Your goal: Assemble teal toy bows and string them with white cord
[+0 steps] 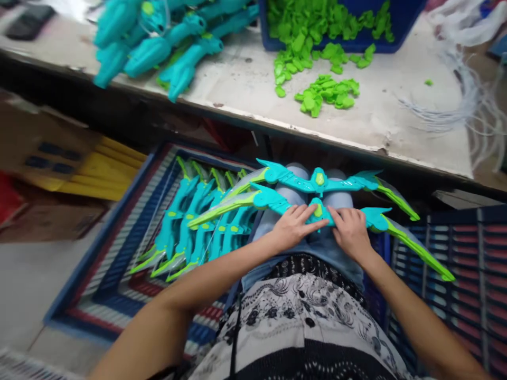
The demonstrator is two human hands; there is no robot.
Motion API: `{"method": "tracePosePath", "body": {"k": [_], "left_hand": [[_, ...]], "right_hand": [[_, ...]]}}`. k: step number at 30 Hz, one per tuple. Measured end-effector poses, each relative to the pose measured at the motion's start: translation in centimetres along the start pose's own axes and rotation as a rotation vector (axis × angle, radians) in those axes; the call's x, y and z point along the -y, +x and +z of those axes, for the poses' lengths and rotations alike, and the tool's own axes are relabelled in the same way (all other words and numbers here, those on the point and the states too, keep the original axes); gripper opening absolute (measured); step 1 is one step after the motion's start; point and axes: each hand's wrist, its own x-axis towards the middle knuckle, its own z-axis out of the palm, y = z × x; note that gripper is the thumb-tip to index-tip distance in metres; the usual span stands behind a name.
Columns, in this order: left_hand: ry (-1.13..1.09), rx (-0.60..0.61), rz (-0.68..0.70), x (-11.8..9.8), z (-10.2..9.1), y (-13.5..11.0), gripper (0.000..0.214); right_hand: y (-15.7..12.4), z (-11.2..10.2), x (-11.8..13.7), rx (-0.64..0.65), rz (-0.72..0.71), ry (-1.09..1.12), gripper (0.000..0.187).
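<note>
Two teal toy bows with green tips lie across my lap. The nearer bow (273, 203) is under both hands. My left hand (295, 226) rests on its middle from the left, fingers curled over the grip. From the right, my right hand (350, 232) presses the same middle part with closed fingers. The farther bow (317, 182) lies untouched across my knees.
A striped woven bag (119, 264) on the floor at my left holds several finished bows (198, 227). The worktable (245, 89) ahead carries a pile of teal parts (166, 37), loose green pieces (327, 89), a blue bin (396, 26) and clear strings (455, 105). A dark crate (455, 264) stands at my right.
</note>
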Motion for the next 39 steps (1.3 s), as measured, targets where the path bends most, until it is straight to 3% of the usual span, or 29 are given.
{"method": "tracePosePath", "body": {"k": [3, 6, 14, 19, 21, 23, 26, 30, 33, 36, 39], "left_hand": [[-0.014, 0.079, -0.043, 0.2, 2.5, -0.7, 0.049], [-0.044, 0.132, -0.072, 0.1, 3.5, -1.3, 0.053], [-0.117, 0.148, -0.126, -0.1, 3.0, -1.5, 0.052], [-0.154, 0.177, -0.134, -0.3, 2.4, -1.5, 0.052], [-0.165, 0.192, -0.143, -0.5, 2.0, -1.6, 0.055], [-0.172, 0.203, -0.143, -0.6, 1.8, -1.7, 0.058], [-0.159, 0.205, -0.145, -1.0, 1.6, -1.9, 0.059], [-0.172, 0.208, -0.142, -1.2, 1.0, -1.8, 0.055], [-0.223, 0.134, -0.142, 0.3, 0.2, -0.8, 0.045], [-0.181, -0.030, -0.199, 3.4, 0.3, 1.6, 0.036], [-0.086, -0.061, -0.250, 6.2, 1.7, 4.5, 0.038]], "right_hand": [[-0.3, 2.5, -0.3, -0.040, -0.034, 0.001, 0.041], [-0.5, 3.9, -0.4, -0.073, -0.054, 0.004, 0.040], [-0.3, 2.8, -1.0, 0.004, -0.054, 0.197, 0.043], [3.3, 1.8, -4.3, -0.148, 0.128, 0.170, 0.041], [5.7, 2.1, -5.7, -0.115, 0.133, 0.142, 0.053], [8.1, 2.7, -6.5, -0.003, 0.097, 0.161, 0.064], [10.7, 3.6, -5.9, 0.172, 0.035, 0.262, 0.064], [11.9, 4.1, -2.9, 0.158, -0.038, 0.332, 0.061], [11.6, 3.4, -2.6, 0.113, -0.101, 0.372, 0.055], [10.7, 0.8, -6.3, -0.074, 0.063, 0.376, 0.032], [9.9, -2.8, -13.5, -0.308, 0.503, 0.229, 0.036]]}}
